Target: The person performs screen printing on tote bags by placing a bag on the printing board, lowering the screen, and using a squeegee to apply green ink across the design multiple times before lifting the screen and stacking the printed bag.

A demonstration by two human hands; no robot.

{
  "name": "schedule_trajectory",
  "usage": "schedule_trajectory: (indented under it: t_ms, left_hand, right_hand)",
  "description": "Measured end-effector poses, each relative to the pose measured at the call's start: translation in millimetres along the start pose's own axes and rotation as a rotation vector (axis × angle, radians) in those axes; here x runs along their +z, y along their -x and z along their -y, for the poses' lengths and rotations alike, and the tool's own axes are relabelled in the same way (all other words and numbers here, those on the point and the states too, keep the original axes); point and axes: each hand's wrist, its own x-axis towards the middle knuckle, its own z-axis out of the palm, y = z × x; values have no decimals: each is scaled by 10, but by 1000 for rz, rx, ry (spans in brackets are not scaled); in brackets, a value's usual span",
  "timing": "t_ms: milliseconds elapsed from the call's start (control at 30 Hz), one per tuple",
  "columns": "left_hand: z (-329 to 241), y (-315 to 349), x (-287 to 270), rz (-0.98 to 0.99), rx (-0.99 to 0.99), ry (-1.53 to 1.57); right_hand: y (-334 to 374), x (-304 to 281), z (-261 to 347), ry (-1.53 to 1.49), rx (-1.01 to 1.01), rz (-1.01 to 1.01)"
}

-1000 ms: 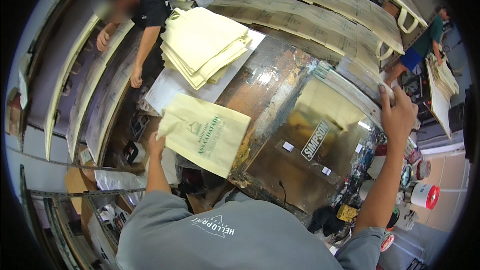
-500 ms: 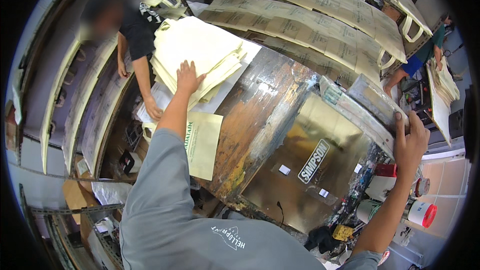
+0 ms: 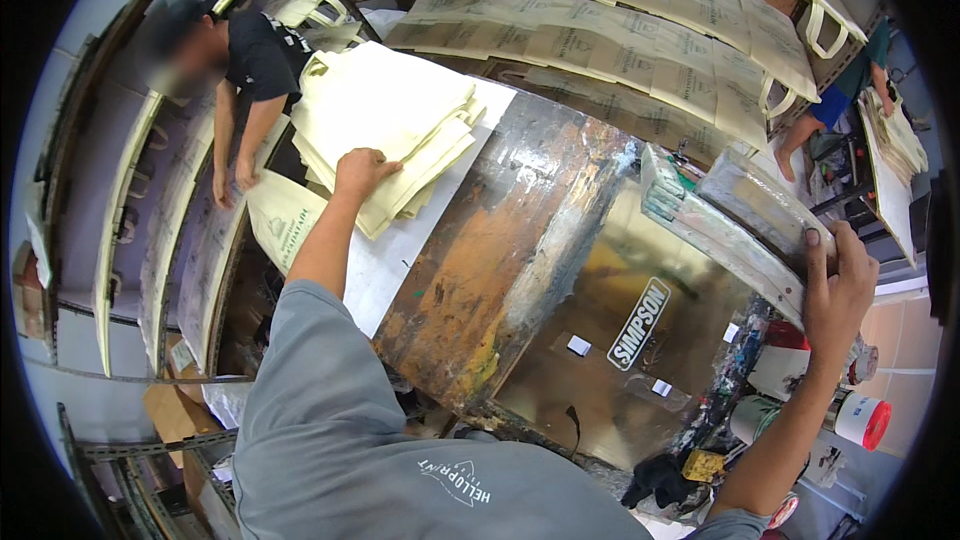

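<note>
A thick stack of cream tote bags (image 3: 385, 95) lies on a white sheet at the far left of the worktable. My left hand (image 3: 365, 172) is at the stack's near side, its fingers curled in on the edge of a bag. On the right, a screen-printing frame (image 3: 720, 230) is tilted up. My right hand (image 3: 842, 275) grips its near end, thumb on the side facing me. Below the frame lies a shiny metal-coloured board (image 3: 550, 370) with small white tabs on it. A printed cream bag (image 3: 282, 215) hangs from a co-worker's hands (image 3: 240, 178), left of the stack.
Racks of printed bags (image 3: 600, 50) run along the back, and more racks (image 3: 150, 230) stand at the left by the co-worker. Paint tubs (image 3: 860, 420) and a yellow sponge (image 3: 703, 465) sit at the right. A second person (image 3: 870, 90) stands far right.
My left hand has gone from flat on the stack to curled at its near edge. The printed bag has left the table in the co-worker's hands, moving left. My right hand stays on the frame.
</note>
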Motion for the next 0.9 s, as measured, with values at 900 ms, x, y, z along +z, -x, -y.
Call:
schedule_trajectory:
  t_ms: [900]
  left_hand:
    - [-3979, 1598, 809, 85, 806, 169]
  right_hand:
    - [65, -39, 88, -55, -55, -110]
